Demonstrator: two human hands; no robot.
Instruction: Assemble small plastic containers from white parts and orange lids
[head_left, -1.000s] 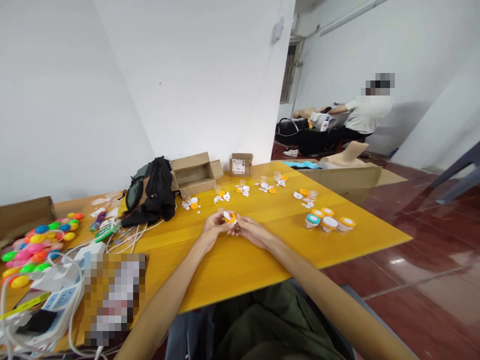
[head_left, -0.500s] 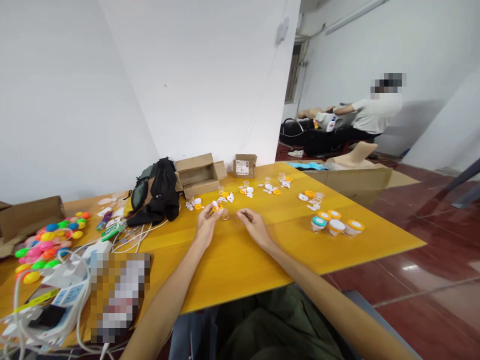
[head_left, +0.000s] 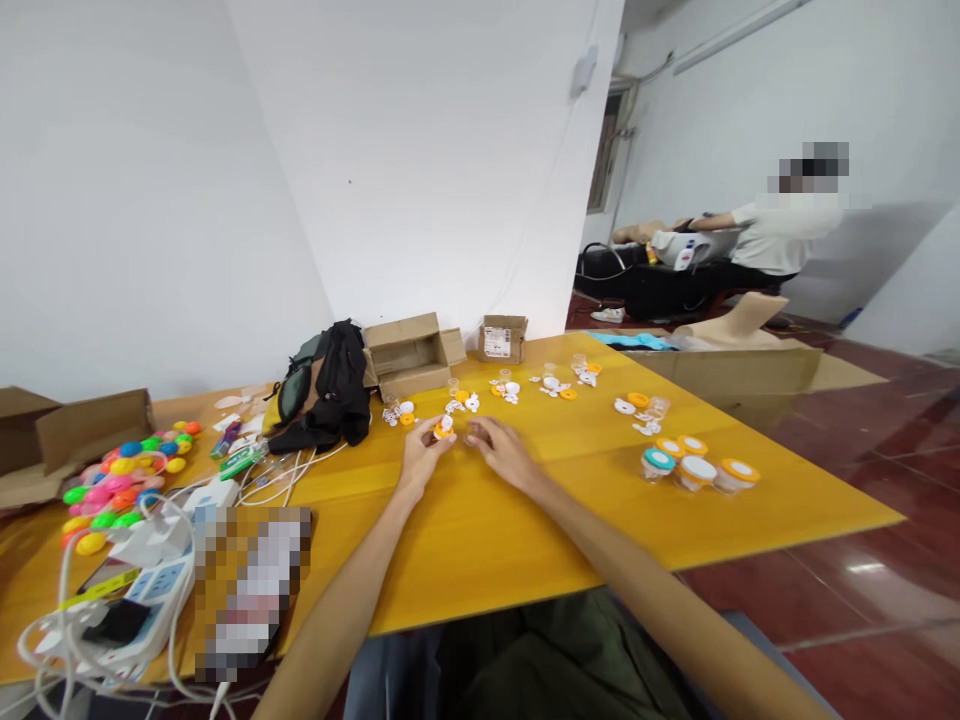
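Note:
My left hand [head_left: 422, 458] is closed around a small orange-and-white plastic lid [head_left: 444, 428], with white bits showing on top of it. My right hand [head_left: 504, 452] is just to the right, its fingers curled together. Whatever its fingertips hold is too small or hidden to make out. Beyond the hands lie small piles of white plastic pieces [head_left: 455, 406], orange rings [head_left: 407, 419] and clear cups [head_left: 505, 376]. To the right stand several capped clear cups, one with a teal lid [head_left: 658, 460] and others with orange rims [head_left: 739, 472].
Cardboard boxes [head_left: 409, 357] and a black bag [head_left: 341, 385] stand along the wall. On the left are colourful plastic balls [head_left: 120, 485], power strips [head_left: 150, 590] with cables, and a blurred-out object [head_left: 255, 590]. A person [head_left: 787, 225] sits in the background, beyond a large carton [head_left: 720, 370].
The view has shifted, moving the scene rightward. My right hand has come closer to my left, over where a clear cup stood between them. My left hand still holds the orange-and-white lid, now turned more upright.

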